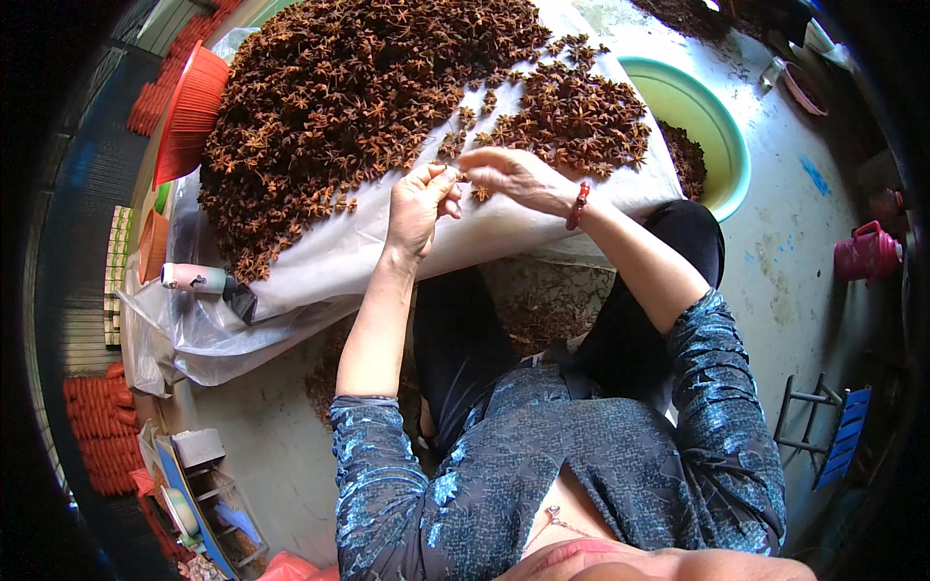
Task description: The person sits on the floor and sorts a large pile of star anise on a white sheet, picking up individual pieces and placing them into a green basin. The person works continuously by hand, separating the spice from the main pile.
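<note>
My left hand [419, 207] is raised over the front of a sheet-covered table, thumb and forefinger pinched on a small dark bit that looks like star anise [441, 166]. Close to its fingertips, my right hand [512, 176] is slightly blurred with its fingers bent, and whether they grip anything is unclear. Beyond both hands spreads a large heap of dried star anise [341, 94]. A smaller pile of star anise [574, 116] lies to the right, and one loose star [481, 194] rests below my right hand. White plastic sheeting [501, 229] covers the table.
A green basin [734, 163] with dark pieces stands right of the table. Along the left edge are a red plastic basket [190, 116] and a drink can [192, 278]. A pink jug [866, 253] and a blue folding chair [843, 439] stand on the right floor.
</note>
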Available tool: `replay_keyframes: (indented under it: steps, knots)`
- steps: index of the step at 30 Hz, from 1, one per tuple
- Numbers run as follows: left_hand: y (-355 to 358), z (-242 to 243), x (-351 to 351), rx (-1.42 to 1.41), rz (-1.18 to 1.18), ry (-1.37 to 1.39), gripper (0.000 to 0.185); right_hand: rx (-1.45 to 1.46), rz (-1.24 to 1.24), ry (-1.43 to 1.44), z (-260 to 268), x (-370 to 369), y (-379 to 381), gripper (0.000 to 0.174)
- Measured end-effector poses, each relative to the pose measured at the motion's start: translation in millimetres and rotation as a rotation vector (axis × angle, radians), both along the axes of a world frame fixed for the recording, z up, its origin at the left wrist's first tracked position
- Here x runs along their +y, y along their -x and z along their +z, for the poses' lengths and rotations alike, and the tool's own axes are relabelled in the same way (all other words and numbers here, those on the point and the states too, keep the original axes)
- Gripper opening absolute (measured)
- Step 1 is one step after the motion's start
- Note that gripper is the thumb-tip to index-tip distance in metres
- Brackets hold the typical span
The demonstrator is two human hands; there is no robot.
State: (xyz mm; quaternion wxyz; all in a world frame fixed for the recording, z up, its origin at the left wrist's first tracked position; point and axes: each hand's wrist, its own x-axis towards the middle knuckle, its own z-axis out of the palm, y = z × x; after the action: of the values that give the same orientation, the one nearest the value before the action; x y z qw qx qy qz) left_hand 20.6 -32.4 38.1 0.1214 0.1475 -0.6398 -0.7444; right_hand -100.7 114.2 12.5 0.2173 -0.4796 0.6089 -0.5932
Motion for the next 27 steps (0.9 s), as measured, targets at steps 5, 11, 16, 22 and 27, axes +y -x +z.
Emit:
replay_keyframes:
  steps: [5, 11, 16, 22, 27]
  knots:
    - [-2.0, -1.4, 14.2, -0.086, 0.085, 0.365, 0.015, -0.149, 0.06, -0.161, -4.1, -2.5, -5.6, 0.025]
    - [-5.0, -4.2, 28.4, -0.063, 0.19, 1.144, 0.007, -0.369, 0.074, -0.145, -17.5, -1.3, -4.4, 0.022]
    - [-8.0, -12.7, 22.1, -0.057, 0.151, 1.009, 0.014, 0.039, 0.011, -0.017, -0.8, 1.9, -11.7, 0.03]
    - [-12.7, -9.0, 26.7, -0.178, 0.07, 0.887, 0.016, 0.967, -0.243, -0.1, -9.8, -1.2, -21.6, 0.021]
    - [-29.0, 19.0, 49.8, -0.402, -0.507, 0.339, 0.017, 0.852, -0.408, -0.265, -10.6, 1.4, 6.1, 0.035]
